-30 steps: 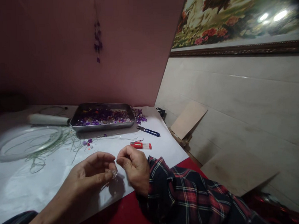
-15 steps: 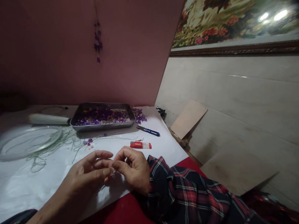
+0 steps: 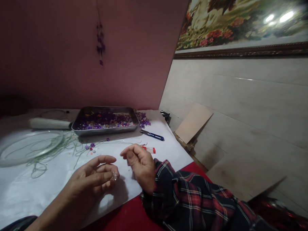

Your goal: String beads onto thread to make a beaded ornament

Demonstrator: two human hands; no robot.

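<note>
My left hand pinches a small clear bead between thumb and fingertips, above the white paper. To its right, my right hand is closed, the thumb pressed toward curled fingers. Whatever it may hold is too fine to make out. Just beyond that hand lies a red and clear plastic case, partly hidden by the fingers. Blue thread snips rest farther back. Several loose purple and red beads lie beyond my left hand, near pale green cord.
A metal tray of mostly purple beads stands at the back, with more beads spilled at its right. A clear ring-shaped coil and a pale roll lie left. A beaded strand hangs on the pink panel.
My right hand has drawn away from my left, up and to the right, and now covers part of the red case. My left hand stays in place with the clear bead.
</note>
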